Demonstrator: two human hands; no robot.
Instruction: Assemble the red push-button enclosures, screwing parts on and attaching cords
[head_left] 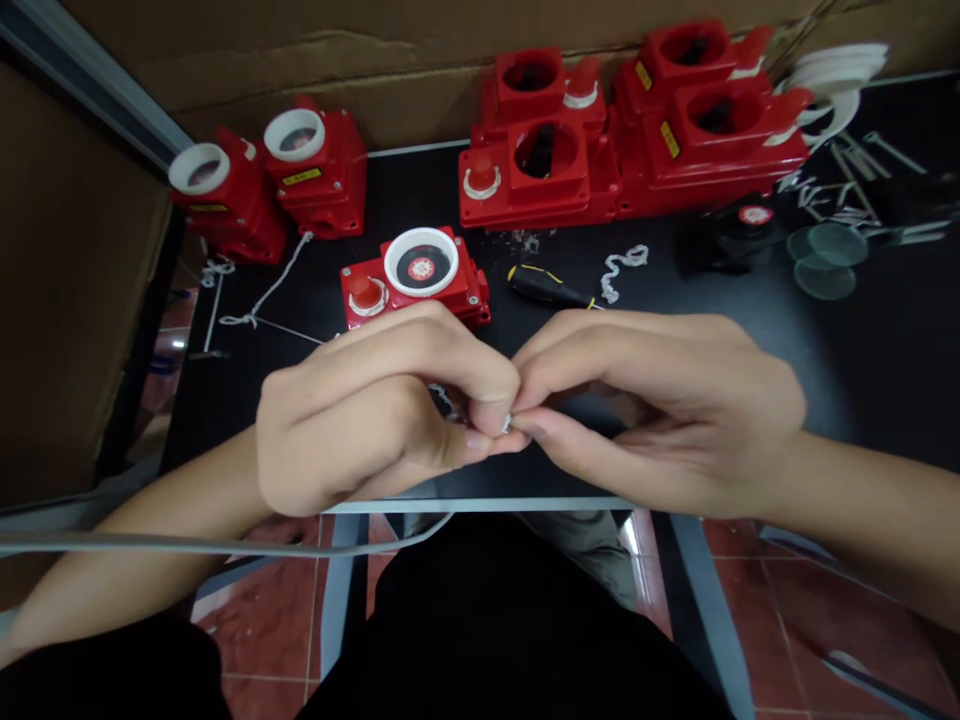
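My left hand (pixel 367 410) and my right hand (pixel 660 400) meet above the front of the table, fingertips touching. Both are closed in a pinch around a small whitish bit of cord (pixel 508 423), mostly covered by the fingers. Some twisted white strand shows behind the left fingers. Just beyond my left hand lies a red housing (pixel 465 290) with a white ring (pixel 421 262) and a red knob (pixel 366 292). Past my right hand is a black and yellow screwdriver (pixel 551 287), its tip partly hidden.
Two red housings with cords (pixel 322 180) stand back left. Several open red housings (pixel 540 190) line the back. A loose white cord (pixel 622 272), clear discs (pixel 825 260), a black part (pixel 724 235), screws (pixel 832 200) and white rings (pixel 836 80) lie right. A grey cable (pixel 225 547) crosses my left forearm.
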